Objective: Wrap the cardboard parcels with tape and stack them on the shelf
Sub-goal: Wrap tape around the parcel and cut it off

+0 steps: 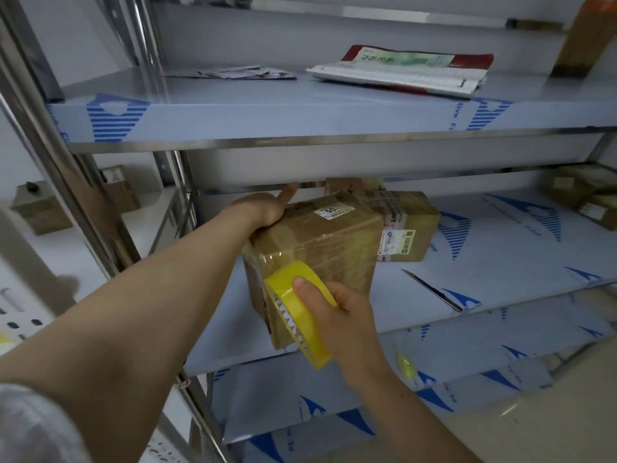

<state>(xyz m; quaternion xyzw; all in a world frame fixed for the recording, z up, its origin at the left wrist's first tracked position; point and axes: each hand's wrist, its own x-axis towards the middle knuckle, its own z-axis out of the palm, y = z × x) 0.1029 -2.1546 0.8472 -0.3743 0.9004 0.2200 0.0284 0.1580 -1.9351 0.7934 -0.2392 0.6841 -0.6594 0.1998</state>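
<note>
Both hands were mid-wrap: our left hand (263, 208) gripped the parcel (320, 242), our right hand (337, 315) clamped the tape roll (290, 315); next called for pulling tape around.

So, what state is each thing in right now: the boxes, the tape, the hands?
Front parcel: tilted at the shelf edge, glossy with clear tape.
Tape roll: held at the front parcel's near side.
Left hand: on the front parcel's far left corner, one finger straight, the rest hidden.
Right hand: grips the tape roll.
Rear parcel: lying flat on the shelf, taped.
</note>
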